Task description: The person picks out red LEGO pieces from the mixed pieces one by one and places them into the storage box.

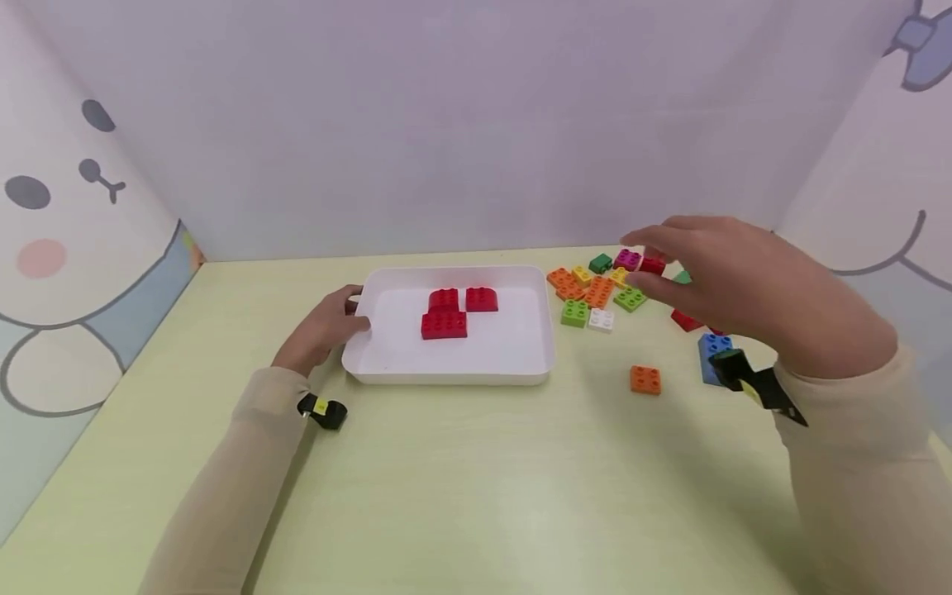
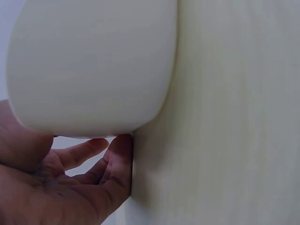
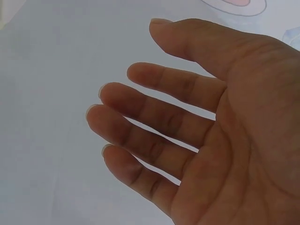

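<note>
White tray on table, left of the loose bricks; red bricks inside. Left hand grips tray's left rim, thumb over the edge. Right hand spread, empty, above the bricks; some lie behind it, count uncertain. Tray probably light, stiff, smooth; rim the likeliest hold. Bricks look hard, light, sturdy: take by opposite sides. Orange brick sits apart, finger room around. Far tray edge near the wall; more room nearside.
</note>
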A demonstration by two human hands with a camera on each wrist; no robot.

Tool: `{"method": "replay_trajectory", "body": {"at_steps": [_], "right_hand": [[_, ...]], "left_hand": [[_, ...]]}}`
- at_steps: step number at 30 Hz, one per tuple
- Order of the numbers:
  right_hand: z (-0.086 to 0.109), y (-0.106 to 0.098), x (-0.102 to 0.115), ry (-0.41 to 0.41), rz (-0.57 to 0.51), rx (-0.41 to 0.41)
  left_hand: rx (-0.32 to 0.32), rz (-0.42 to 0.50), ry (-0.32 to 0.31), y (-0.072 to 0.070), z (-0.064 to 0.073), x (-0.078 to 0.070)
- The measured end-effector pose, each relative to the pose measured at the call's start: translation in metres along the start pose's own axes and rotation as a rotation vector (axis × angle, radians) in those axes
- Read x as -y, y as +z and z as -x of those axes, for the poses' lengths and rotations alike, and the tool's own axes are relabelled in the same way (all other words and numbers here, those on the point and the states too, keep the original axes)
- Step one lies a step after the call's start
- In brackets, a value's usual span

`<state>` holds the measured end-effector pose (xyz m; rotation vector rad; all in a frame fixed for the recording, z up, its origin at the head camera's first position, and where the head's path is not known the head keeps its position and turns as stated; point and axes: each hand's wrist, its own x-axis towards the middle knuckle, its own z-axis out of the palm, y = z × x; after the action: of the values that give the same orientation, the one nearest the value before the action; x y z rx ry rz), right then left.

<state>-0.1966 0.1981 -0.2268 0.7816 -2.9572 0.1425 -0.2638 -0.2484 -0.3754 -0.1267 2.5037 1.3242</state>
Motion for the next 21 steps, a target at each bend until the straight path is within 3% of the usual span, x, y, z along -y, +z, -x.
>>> {"method": "replay_trajectory", "body": {"at_steps": [5, 10, 16, 21], "right_hand": [[0.014, 0.005, -0.027, 0.067, 0.021, 0.052], [0.02, 0.008, -0.039, 0.082, 0.012, 0.069], [0.017, 0.009, -0.052, 0.1, 0.016, 0.066], [0.01, 0.017, -0.078, 0.187, 0.013, 0.125]], "left_hand": [[0.01, -0.008, 0.013, 0.002, 0.0, -0.002], [0.011, -0.018, 0.029, -0.001, 0.001, -0.002], [0.02, -0.008, 0.013, 0.001, 0.0, -0.003], [0.012, -0.011, 0.019, 0.002, 0.0, -0.002]]}}
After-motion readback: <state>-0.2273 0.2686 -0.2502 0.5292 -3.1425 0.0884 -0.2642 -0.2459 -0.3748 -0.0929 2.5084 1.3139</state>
